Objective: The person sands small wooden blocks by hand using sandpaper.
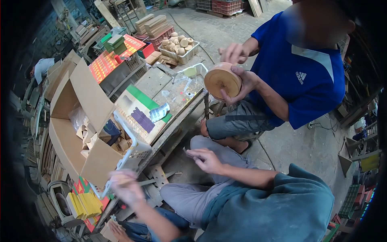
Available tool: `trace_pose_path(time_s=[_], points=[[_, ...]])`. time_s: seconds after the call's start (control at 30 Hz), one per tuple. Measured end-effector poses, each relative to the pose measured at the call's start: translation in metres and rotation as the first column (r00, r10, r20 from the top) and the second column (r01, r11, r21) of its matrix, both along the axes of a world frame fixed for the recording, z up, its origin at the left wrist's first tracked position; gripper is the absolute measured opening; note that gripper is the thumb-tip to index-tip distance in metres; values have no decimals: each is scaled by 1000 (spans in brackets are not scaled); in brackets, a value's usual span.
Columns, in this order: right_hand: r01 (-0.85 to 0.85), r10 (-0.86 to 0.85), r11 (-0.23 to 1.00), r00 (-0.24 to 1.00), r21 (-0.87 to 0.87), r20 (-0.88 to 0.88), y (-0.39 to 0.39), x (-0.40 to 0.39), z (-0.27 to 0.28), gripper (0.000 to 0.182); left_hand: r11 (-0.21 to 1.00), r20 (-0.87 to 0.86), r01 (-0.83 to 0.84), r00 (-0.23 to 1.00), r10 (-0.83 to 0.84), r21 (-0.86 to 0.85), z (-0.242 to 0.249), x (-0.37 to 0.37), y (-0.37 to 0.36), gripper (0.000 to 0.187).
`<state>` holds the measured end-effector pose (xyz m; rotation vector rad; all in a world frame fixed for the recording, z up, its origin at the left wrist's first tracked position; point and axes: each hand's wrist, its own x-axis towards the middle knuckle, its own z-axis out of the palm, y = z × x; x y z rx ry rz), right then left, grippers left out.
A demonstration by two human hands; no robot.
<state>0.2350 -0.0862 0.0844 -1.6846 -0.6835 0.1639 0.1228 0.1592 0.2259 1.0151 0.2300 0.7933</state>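
Note:
My right hand (206,160) is above my knee, fingers drawn together round something small and dark at the fingertips, too small to name. My left hand (128,187) is smeared by motion beside the white plastic basket (139,151); a pinkish-tan blur shows at its fingers, and what it holds, if anything, is unclear. The open cardboard box (64,135), with small wooden pieces (86,137) inside, stands beyond this hand. Yellow pieces (84,205) lie stacked to its lower left.
A person in a blue shirt (310,80) holds a round wooden piece (219,82). Another person's hand (117,230) touches a board at the bottom left. The worktable (161,86) carries a green-edged sheet (141,97). Turned wooden pieces (179,42) fill a crate behind.

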Motion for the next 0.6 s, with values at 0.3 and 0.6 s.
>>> trace_pose_path(time_s=[0.3,0.6], points=[[-435,401,883,895,175,196,-2,-26,56,53,911,-332,-137,943,1,-388,-91,-9,-159,30],[-410,400,912,903,33,157,-17,-34,64,59,989,-383,5,922,-61,-146,-95,-22,-157,40]])
